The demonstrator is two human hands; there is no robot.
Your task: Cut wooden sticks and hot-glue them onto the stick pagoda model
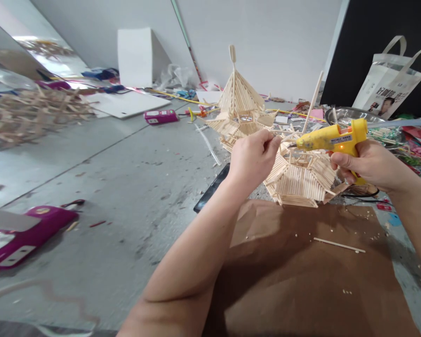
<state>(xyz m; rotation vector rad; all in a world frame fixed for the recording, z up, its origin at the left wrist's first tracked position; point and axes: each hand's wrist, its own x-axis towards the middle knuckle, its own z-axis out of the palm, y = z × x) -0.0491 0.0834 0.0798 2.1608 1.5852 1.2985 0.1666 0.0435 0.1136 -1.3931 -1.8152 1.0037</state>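
My right hand (370,164) is wrapped around the handle of a yellow hot glue gun (331,136), whose small orange light is lit. The gun points left, its nozzle close to the fingertips of my left hand (254,154). Those fingers are pinched on a thin wooden stick (284,137), mostly hidden by the hand. Below and between both hands stands a many-sided model roof (298,180) built of thin wooden sticks, open at its top. Behind my left hand rises a second stick-built piece, a pointed pagoda roof (240,93) with a finial.
Brown paper (312,290) covers the floor in front, with a loose stick (339,245) on it. A dark phone (212,189) lies left of the model. Purple power strips (160,116), a blurred stick structure (31,112), a metal bowl (351,114) and a white bag (389,84) stand around.
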